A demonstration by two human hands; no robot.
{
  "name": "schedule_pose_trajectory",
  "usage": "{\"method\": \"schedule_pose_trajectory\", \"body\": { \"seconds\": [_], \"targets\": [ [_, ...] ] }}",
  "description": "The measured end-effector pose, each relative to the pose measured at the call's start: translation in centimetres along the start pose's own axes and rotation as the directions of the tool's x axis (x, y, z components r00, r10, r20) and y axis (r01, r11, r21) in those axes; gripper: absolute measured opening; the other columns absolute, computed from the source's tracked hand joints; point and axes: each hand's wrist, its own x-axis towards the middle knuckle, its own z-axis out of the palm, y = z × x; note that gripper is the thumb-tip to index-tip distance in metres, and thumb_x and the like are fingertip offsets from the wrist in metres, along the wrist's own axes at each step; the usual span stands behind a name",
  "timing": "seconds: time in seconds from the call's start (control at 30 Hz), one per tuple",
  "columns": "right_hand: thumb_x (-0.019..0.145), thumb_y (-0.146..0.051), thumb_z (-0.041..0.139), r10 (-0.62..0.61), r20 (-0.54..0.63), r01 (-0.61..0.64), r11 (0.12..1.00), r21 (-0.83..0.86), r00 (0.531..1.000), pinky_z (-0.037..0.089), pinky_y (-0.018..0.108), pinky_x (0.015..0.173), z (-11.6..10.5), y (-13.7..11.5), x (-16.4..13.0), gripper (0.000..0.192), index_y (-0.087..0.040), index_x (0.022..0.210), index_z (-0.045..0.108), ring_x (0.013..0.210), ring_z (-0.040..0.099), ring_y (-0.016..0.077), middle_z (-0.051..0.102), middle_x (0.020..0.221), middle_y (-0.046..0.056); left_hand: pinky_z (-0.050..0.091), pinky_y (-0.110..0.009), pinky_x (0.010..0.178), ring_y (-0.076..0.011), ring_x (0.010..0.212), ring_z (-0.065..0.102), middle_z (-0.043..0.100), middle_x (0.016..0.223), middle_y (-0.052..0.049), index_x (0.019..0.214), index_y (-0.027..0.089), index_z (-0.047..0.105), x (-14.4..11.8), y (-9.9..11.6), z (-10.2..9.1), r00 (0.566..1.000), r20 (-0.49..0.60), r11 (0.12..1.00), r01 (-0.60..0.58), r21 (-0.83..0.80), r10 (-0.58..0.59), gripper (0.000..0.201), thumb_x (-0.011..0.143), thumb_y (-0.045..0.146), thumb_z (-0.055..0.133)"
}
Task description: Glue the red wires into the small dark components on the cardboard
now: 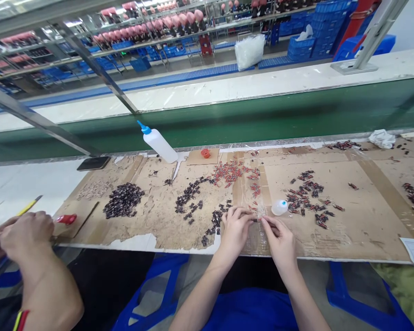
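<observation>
Fingers pinched, my left hand (pixel 236 228) grips the dark end of a small black-and-red part (pixel 255 220). My right hand (pixel 279 237) is closed on its red end, with fingertips almost meeting the left ones. Whether this is one piece or two joined is too small to tell. Beside my left hand lie loose small black pieces (pixel 216 220). Beyond my hands is a pile of small red pieces (pixel 228 172). A round white squeeze bottle (pixel 279 208) with a blue tip stands just past my right hand, near scattered black-and-red parts (pixel 305 193).
Cardboard (pixel 345 230) covers the table. A tall white bottle (pixel 160 146) leans at the back, near an orange-red cap (pixel 205 153). A black heap (pixel 124 200) lies left; a co-worker's hands (pixel 24 232) work beyond it. A phone (pixel 93 163) lies at the back left.
</observation>
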Motion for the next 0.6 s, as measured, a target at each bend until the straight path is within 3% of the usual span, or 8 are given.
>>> {"method": "schedule_pose_trajectory", "body": {
  "seconds": [0.23,0.4,0.6],
  "targets": [
    [0.077,-0.050,0.066,-0.028,0.004,0.027,0.999,0.016,1.000,0.060,0.032,0.060,0.2,-0.4,-0.2,0.034,-0.017,0.082,0.075,0.064,0.069,0.0204,0.074,0.080,0.010,0.042,-0.040,0.090,-0.0219,0.103,0.061,0.076,0.094,-0.003,0.089,0.026,0.074,0.2,0.0,0.0,0.999,-0.018,0.997,0.037,-0.072,-0.039,0.023,0.085,0.009,0.060],
    [0.078,-0.047,0.066,-0.044,0.016,0.044,0.999,0.022,0.999,0.059,0.031,0.058,0.4,-1.0,-0.1,0.031,-0.017,0.079,0.074,0.064,0.069,0.0200,0.073,0.078,0.009,0.045,-0.040,0.091,-0.0217,0.101,0.062,0.076,0.095,-0.003,0.094,0.028,0.075,-0.2,0.1,0.1,0.999,-0.048,0.991,-0.003,-0.135,-0.003,0.024,0.084,0.010,0.063],
    [0.082,-0.043,0.064,-0.112,0.046,0.113,0.993,-0.022,0.993,0.059,0.031,0.060,0.2,-1.2,-0.1,0.026,-0.019,0.081,0.074,0.065,0.068,0.0191,0.073,0.080,0.008,0.050,-0.038,0.089,-0.0208,0.095,0.063,0.074,0.090,-0.006,0.087,0.024,0.076,-0.4,0.0,-0.2,0.997,-0.070,0.958,-0.009,-0.288,-0.012,0.019,0.082,0.010,0.065]
  ]
}}
